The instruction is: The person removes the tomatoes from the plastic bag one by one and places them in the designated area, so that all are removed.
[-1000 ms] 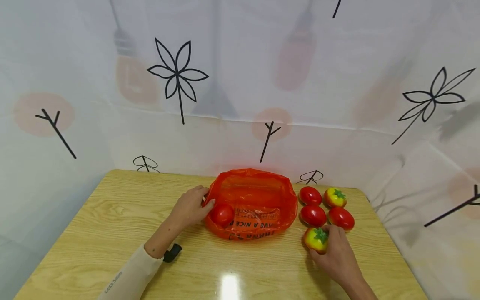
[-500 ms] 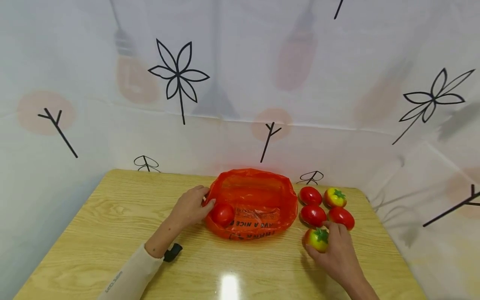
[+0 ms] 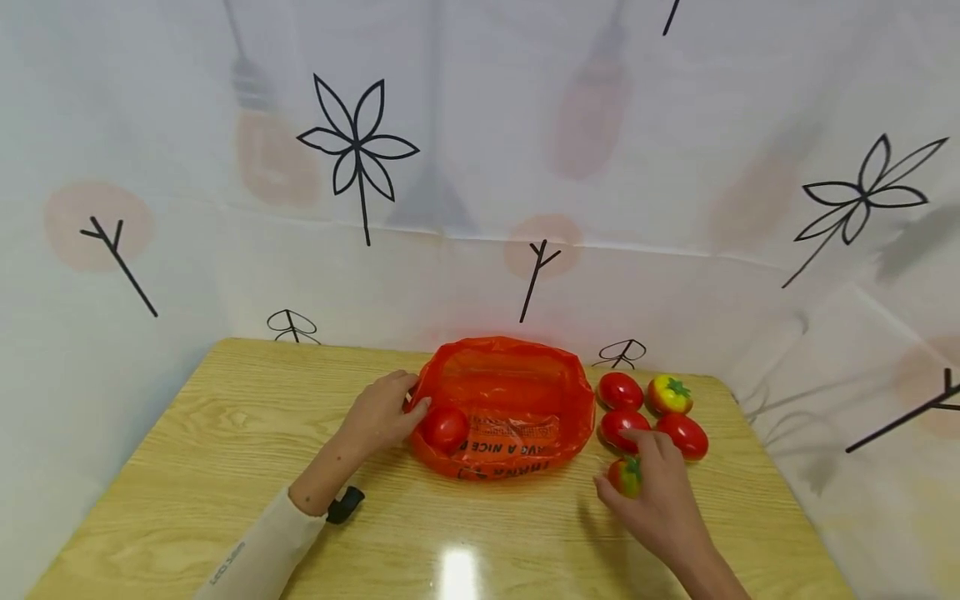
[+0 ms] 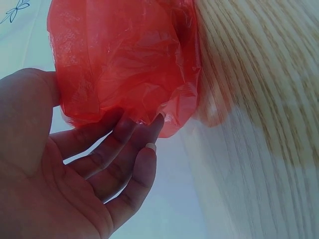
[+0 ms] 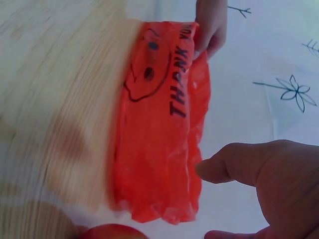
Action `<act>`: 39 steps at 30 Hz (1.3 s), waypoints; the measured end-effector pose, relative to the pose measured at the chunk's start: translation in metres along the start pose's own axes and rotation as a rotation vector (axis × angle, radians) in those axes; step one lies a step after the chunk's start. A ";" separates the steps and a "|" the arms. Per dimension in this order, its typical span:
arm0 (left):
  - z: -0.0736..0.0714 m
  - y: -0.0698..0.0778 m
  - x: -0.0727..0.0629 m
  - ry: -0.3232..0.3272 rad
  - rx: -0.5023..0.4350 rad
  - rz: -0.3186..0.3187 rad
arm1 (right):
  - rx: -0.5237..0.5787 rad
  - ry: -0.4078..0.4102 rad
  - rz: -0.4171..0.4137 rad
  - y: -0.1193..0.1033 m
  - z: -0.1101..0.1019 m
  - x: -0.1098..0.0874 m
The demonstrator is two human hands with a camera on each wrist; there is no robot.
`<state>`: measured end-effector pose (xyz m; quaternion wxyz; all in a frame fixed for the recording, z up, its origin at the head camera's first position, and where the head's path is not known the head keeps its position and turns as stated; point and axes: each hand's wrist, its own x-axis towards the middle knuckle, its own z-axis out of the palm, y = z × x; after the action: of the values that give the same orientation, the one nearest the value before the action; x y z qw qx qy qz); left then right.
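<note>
My left hand [image 3: 381,417] holds the left rim of an open red plastic bag [image 3: 517,392], thumb at the mouth and fingers beneath. In the left wrist view, the fingers [image 4: 102,162] curl along the crumpled bag. A round red tomato [image 3: 446,430] shows in the bag's left part. To the bag's right, my right hand [image 3: 660,496] hovers with thumb and fingers apart around a yellow-and-red tomato-like fruit [image 3: 622,477] with a green leafy top, partly hidden by the hand. Its fingertips overlap a glossy red oval fruit [image 3: 618,425]. In the right wrist view, the thumb [image 5: 224,167] is extended.
Beyond the right hand lie more fruits: a red oval one [image 3: 620,390], another red one [image 3: 682,437] and a yellow-red one [image 3: 670,394]. The wooden table [image 3: 225,433] backs onto a printed white cloth [image 3: 465,167]. A black strap piece [image 3: 346,506] sits by the left wrist.
My right hand has loosened from the near yellow-red fruit and shifted slightly left and up, its fingers spreading toward the red oval fruit. The left hand and bag stay in place.
</note>
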<state>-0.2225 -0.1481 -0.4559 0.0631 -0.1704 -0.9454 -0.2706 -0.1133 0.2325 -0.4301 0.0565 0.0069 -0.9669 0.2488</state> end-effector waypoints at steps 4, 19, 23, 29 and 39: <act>-0.001 0.000 -0.001 0.003 0.000 0.005 | 0.023 0.028 -0.043 -0.010 0.001 0.002; 0.000 -0.001 0.000 -0.006 0.009 -0.002 | 0.077 0.036 -0.134 -0.041 0.012 0.012; 0.000 -0.001 0.000 -0.008 0.009 -0.005 | 0.090 0.034 -0.139 -0.047 0.015 0.015; 0.000 -0.001 0.000 -0.008 0.010 -0.001 | 0.105 0.038 -0.179 -0.053 0.021 0.019; 0.000 0.000 0.002 -0.012 0.003 -0.011 | 0.120 0.047 -0.245 -0.061 0.029 0.026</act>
<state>-0.2245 -0.1477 -0.4558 0.0560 -0.1666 -0.9472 -0.2683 -0.1395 0.1659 -0.4229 0.1083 0.1225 -0.9406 0.2975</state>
